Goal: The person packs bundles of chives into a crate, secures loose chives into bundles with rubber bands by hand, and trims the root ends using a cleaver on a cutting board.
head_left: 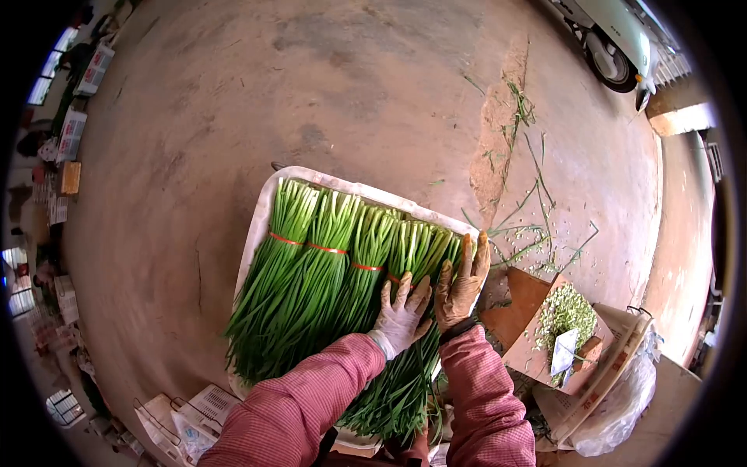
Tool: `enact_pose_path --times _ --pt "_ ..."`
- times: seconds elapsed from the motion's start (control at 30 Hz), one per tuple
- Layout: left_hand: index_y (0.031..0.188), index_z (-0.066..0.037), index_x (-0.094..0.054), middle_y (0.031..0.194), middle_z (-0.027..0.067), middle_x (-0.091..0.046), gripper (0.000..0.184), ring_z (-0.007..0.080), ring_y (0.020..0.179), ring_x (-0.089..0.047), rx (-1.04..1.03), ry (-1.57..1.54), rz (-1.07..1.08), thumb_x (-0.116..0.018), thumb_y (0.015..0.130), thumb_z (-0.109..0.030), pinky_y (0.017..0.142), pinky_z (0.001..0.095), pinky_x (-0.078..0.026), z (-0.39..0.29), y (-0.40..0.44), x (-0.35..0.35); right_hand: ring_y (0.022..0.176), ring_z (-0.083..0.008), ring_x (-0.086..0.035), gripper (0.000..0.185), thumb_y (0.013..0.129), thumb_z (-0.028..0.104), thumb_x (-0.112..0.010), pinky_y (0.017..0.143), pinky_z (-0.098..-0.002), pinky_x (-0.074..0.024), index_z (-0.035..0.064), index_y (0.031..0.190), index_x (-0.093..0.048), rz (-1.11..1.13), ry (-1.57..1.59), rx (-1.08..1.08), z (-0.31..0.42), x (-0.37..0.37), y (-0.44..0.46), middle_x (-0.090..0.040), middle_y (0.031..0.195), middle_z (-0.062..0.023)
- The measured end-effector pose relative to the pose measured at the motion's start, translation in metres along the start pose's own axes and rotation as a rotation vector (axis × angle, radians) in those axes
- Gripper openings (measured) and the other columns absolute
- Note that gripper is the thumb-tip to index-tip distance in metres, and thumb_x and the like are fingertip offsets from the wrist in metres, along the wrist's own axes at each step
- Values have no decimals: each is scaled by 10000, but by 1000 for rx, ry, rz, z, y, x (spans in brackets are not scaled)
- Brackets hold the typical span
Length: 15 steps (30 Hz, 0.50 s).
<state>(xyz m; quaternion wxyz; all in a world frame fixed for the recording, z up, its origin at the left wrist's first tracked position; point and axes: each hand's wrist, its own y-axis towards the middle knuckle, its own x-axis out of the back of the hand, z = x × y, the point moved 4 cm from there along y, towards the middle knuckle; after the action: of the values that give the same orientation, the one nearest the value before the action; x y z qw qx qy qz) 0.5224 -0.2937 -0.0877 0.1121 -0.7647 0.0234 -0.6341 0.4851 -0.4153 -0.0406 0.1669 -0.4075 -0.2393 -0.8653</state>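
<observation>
The concrete floor (179, 187) extends beyond the far edge and the left edge of the white crate (254, 257), giving open room on both sides. A scooter (618, 58) stands at the far right, well apart from the crate. Loose green leaves (537, 191) lie on the floor off the crate's far right corner.

The bundles of green stalks (311, 272) lie side by side in the crate, pale ends at the far edge and leaf tips toward the near edge. Red bands (327, 249) wrap the bundles near the pale ends. Along the left edge, the leaves reach the rim.

My left hand (402, 315), in a whitish glove, is open with fingers spread, palm down on the bundles at the right part of the crate. My right hand (461, 289), in a stained tan glove, is open, fingers extended; it lies at the right end of the row, fingertips at the rim by the far right corner. The hands are close together.

Clearance is limited off the right edge: a board (526, 350) with chopped pale-green pieces (568, 311) and a wood-handled blade (564, 352) sits near it. Clear plastic (622, 409) lies farther right.
</observation>
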Motion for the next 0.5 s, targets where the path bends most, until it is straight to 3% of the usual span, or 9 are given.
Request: enact_pose_path --times 0.1,0.17,0.2,0.23,0.3,0.33,0.4,0.5 --pt "1383 -153 -190 1445 109 -32 780 376 1317 -18 15 -151 -64 -398 788 -612 966 630 -123 -8 -18 0 1260 -321 -289 510 827 253 -495 1039 -459 -192 127 1307 -376 406 -152 454 56 -17 32 -313 1369 -133" --pt "1395 -154 -126 1450 110 49 925 435 1296 12 122 -246 29 -416 710 -704 942 662 -101 -17 -45 -2 1247 -294 -314 575 752 270 -566 1046 -449 -213 139 1285 -397 602 -109 787 61 -58 33 -344 1355 -101" --pt "1401 -143 -85 1448 119 92 1005 467 1283 32 186 -276 80 -431 671 -741 929 676 -88 -22 -60 -4 1222 -297 -344 583 685 231 -596 1033 -437 -250 134 1237 -437 724 -98 726 44 -67 32 -396 1309 -91" --pt "1402 -159 -91 1449 118 86 1043 503 1263 29 206 -260 134 -440 632 -771 919 679 -105 -26 -74 -10 1206 -298 -359 562 663 196 -586 1023 -435 -268 131 1205 -454 691 -61 669 40 -72 32 -420 1274 -91" --pt "1399 -197 -127 1450 97 65 1011 495 1263 -8 237 -290 111 -475 625 -747 905 679 -143 -32 -87 -26 1161 -305 -394 498 610 86 -536 999 -434 -306 123 1105 -494 614 57 592 35 -80 31 -469 1179 -89" --pt "1398 -213 -134 1452 80 49 998 479 1269 -32 249 -293 104 -498 624 -727 901 673 -173 -31 -84 -30 1161 -305 -394 498 610 86 -536 999 -434 -306 123 1105 -494 622 61 604 33 -82 33 -469 1179 -89" --pt "1395 -208 -143 1449 97 62 1014 501 1259 -20 242 -263 93 -495 608 -743 896 679 -162 -31 -83 -39 1207 -288 -344 673 537 241 -719 1035 -417 -270 130 1148 -460 702 -33 614 26 -90 30 -418 1235 -67" --pt "1390 -205 -166 1446 114 74 1029 522 1249 -10 228 -246 158 -502 588 -755 888 680 -161 -34 -83 -48 1170 -311 -377 577 571 145 -645 992 -429 -321 128 1120 -467 650 54 632 18 -103 27 -454 1174 -95"
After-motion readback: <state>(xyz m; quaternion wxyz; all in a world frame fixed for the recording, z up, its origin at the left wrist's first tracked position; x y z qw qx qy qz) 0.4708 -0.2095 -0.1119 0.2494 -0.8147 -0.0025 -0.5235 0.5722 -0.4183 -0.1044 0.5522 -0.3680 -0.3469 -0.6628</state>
